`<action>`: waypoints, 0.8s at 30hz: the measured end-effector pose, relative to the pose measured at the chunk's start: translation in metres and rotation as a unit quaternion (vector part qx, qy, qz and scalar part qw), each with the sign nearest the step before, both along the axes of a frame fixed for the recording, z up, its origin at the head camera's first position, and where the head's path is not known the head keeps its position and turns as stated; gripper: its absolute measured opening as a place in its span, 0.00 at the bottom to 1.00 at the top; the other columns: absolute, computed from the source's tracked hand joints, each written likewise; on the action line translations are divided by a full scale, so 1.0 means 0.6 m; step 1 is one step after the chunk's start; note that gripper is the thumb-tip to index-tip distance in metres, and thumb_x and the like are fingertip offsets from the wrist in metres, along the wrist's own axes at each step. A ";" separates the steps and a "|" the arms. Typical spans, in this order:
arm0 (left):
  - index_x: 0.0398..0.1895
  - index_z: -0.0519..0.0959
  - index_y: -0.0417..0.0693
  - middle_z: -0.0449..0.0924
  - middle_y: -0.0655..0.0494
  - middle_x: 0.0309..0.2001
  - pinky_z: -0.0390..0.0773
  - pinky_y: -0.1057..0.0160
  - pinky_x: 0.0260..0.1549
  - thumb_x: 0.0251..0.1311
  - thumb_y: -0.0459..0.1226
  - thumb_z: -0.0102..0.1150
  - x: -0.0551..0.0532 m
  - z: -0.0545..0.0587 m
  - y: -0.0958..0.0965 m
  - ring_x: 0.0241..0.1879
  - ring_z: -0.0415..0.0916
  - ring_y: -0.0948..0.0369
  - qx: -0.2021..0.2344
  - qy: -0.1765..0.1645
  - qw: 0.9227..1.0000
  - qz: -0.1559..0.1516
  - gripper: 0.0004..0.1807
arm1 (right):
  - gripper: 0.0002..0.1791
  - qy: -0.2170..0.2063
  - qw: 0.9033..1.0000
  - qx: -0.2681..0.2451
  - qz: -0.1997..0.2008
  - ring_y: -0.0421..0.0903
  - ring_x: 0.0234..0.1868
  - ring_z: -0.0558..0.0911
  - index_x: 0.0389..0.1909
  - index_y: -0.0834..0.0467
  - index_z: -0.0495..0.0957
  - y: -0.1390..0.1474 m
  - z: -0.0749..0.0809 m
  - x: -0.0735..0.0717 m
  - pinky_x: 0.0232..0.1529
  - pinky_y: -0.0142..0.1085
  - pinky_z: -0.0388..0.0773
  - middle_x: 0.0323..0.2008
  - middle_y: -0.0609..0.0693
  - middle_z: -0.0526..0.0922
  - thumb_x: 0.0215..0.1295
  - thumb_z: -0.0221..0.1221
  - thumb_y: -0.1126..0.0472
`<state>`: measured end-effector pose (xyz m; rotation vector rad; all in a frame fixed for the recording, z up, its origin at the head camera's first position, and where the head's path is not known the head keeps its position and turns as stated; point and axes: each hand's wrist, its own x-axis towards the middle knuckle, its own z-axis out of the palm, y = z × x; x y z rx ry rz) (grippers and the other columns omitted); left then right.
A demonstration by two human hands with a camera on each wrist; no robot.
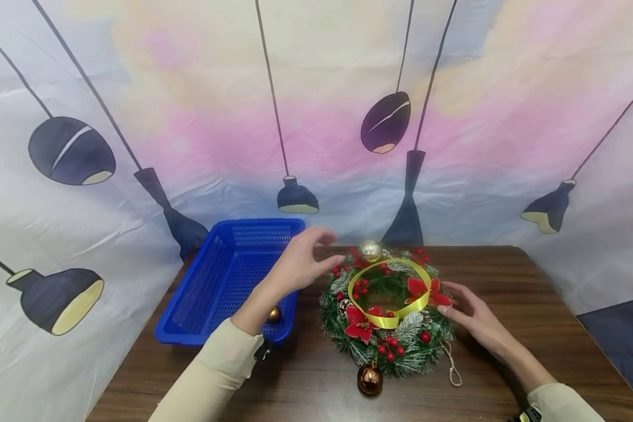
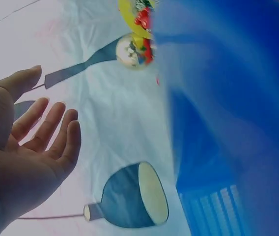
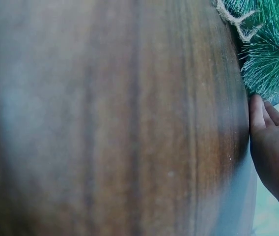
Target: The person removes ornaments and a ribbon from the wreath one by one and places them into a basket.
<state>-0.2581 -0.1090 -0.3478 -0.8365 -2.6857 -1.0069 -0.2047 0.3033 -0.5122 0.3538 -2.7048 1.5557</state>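
We see the wreath [image 1: 408, 334] lying on the bench [image 1: 511, 281], towards its far edge, between our two hands. Our left grip [image 1: 302, 262] hangs in the air over the right side of the blue basket [image 1: 181, 338], just left of the wreath; it is fairly wide, fingers loosely bent, thumb towards the wreath, holding nothing. Our right grip [image 1: 475, 316] touches the wreath's right side by a red flower [image 1: 424, 290], thumb and fingers spread wide. A yellow ribbon [image 1: 382, 322] stands looped on top. We find a silver ball [image 1: 371, 251] at the wreath's far side and a brown ball [image 1: 370, 379] at its near side, facing the bench's near edge. In the basket's near right corner sits a gold ball [image 1: 274, 315].
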 end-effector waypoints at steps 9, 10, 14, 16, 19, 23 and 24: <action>0.70 0.78 0.48 0.79 0.52 0.65 0.79 0.52 0.61 0.69 0.45 0.72 -0.011 0.011 0.054 0.64 0.77 0.53 0.033 -0.016 0.999 -0.029 0.29 | 0.36 -0.006 1.000 0.010 -0.004 0.70 0.73 0.68 0.80 0.58 0.61 0.000 0.002 0.000 0.57 0.25 0.71 0.76 0.67 0.66 0.80 0.60 0.50; 0.70 0.78 0.48 0.79 0.52 0.65 0.79 0.52 0.61 0.69 0.45 0.72 -0.012 0.012 0.061 0.64 0.77 0.53 0.038 -0.016 0.999 -0.035 0.29 | 0.36 -0.006 1.000 0.011 -0.005 0.70 0.73 0.68 0.80 0.58 0.61 0.001 0.003 0.000 0.56 0.25 0.71 0.76 0.67 0.66 0.80 0.60 0.49; 0.70 0.78 0.48 0.78 0.51 0.66 0.80 0.51 0.61 0.70 0.45 0.71 -0.018 0.011 0.084 0.65 0.76 0.52 0.057 -0.019 0.997 -0.046 0.28 | 0.36 -0.008 1.000 0.014 -0.006 0.70 0.74 0.68 0.80 0.58 0.61 0.000 0.004 0.000 0.58 0.29 0.72 0.76 0.67 0.65 0.80 0.60 0.49; 0.70 0.77 0.48 0.78 0.50 0.66 0.80 0.51 0.61 0.70 0.45 0.70 -0.022 0.010 0.093 0.66 0.76 0.50 0.060 -0.021 0.997 -0.045 0.29 | 0.36 -0.011 1.000 0.014 -0.007 0.70 0.73 0.68 0.80 0.58 0.60 0.000 0.004 0.000 0.60 0.35 0.74 0.76 0.67 0.65 0.80 0.60 0.49; 0.72 0.77 0.49 0.77 0.51 0.67 0.79 0.52 0.63 0.70 0.46 0.70 -0.029 0.006 0.103 0.67 0.75 0.52 0.054 -0.029 0.997 -0.042 0.30 | 0.37 -0.010 1.000 0.016 -0.007 0.70 0.73 0.69 0.81 0.58 0.60 -0.001 0.006 0.000 0.62 0.45 0.76 0.76 0.67 0.65 0.80 0.60 0.49; 0.73 0.75 0.52 0.76 0.53 0.69 0.75 0.53 0.66 0.69 0.47 0.70 -0.040 0.000 0.116 0.69 0.73 0.55 0.029 -0.044 0.998 -0.029 0.31 | 0.36 0.001 1.000 0.013 -0.004 0.70 0.73 0.70 0.81 0.58 0.60 -0.001 0.008 0.002 0.61 0.40 0.76 0.76 0.68 0.66 0.80 0.60 0.51; 0.73 0.75 0.52 0.75 0.54 0.70 0.74 0.52 0.67 0.69 0.48 0.70 -0.043 -0.001 0.119 0.69 0.72 0.55 0.023 -0.048 0.998 -0.026 0.32 | 0.36 0.004 1.000 0.011 -0.003 0.70 0.72 0.70 0.81 0.58 0.61 -0.001 0.009 0.002 0.60 0.37 0.76 0.75 0.68 0.66 0.80 0.60 0.52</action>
